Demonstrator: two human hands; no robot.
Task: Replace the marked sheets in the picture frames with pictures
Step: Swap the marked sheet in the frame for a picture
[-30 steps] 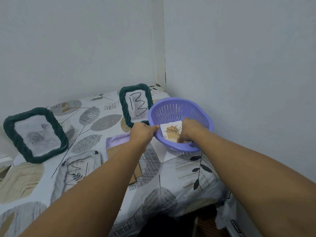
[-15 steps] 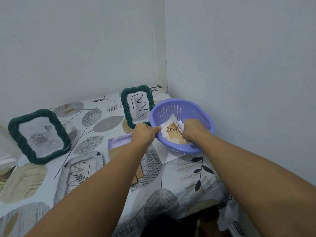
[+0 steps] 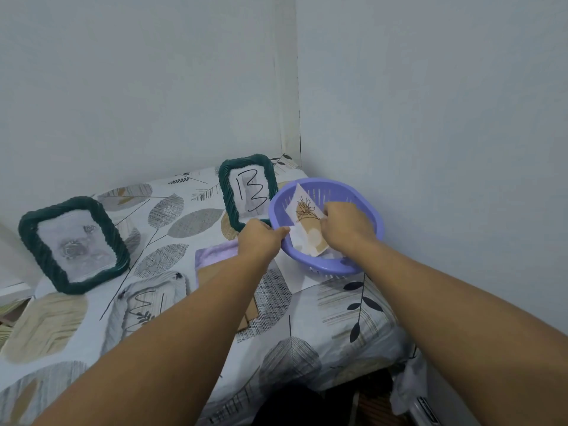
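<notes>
A purple plastic basket (image 3: 368, 207) stands at the table's back right corner. My left hand (image 3: 261, 238) grips its near left rim. My right hand (image 3: 344, 226) is inside the basket, pinching a picture (image 3: 305, 226) of a brown plant on beige and white, which is tilted up on its edge. A dark green rope frame (image 3: 226, 192) with a sheet marked "B" stands just left of the basket. A second green frame (image 3: 30, 241) with a grey flower picture leans at the far left.
A leaf-patterned cloth (image 3: 172, 216) covers the table. A marked sheet (image 3: 147, 302) lies flat on it, with a purple sheet (image 3: 215, 252) and brown cardboard (image 3: 212, 272) under my left forearm. Walls close the back and right. The table's edge drops off at front right.
My right hand has lifted the plant picture from lying flat in the basket to standing tilted on edge. My left hand has stayed on the rim.
</notes>
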